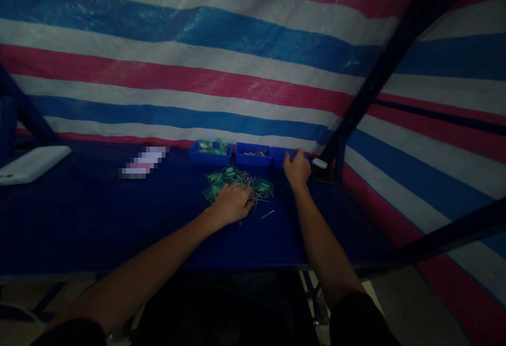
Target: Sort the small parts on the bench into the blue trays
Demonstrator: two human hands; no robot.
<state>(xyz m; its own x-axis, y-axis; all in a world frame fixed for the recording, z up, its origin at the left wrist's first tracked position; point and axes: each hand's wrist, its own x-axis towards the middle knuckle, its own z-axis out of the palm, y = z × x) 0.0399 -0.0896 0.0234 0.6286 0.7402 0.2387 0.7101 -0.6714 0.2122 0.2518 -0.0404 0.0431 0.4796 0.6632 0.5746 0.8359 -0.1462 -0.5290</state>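
Observation:
My left hand (232, 203) rests over a heap in the middle of the blue table, fingers curled down; whatever is under them is hidden. Around it lie small green plastic bags (220, 177) and a pile of thin metal pins (245, 178). One loose metal pin (268, 214) lies apart, to the right of the heap. My right hand (298, 169) is at the front of the rightmost blue bin (279, 156), its fingers bent together. Anything in those fingers is too small or too hidden to make out.
Beside that bin stand a middle blue bin (253, 160) with small metal pieces and a left blue bin (211, 159) with clear and green bags. A white case (319, 163) sits right; a white device (33, 164) lies far left. Striped sheeting (197, 66) hangs behind.

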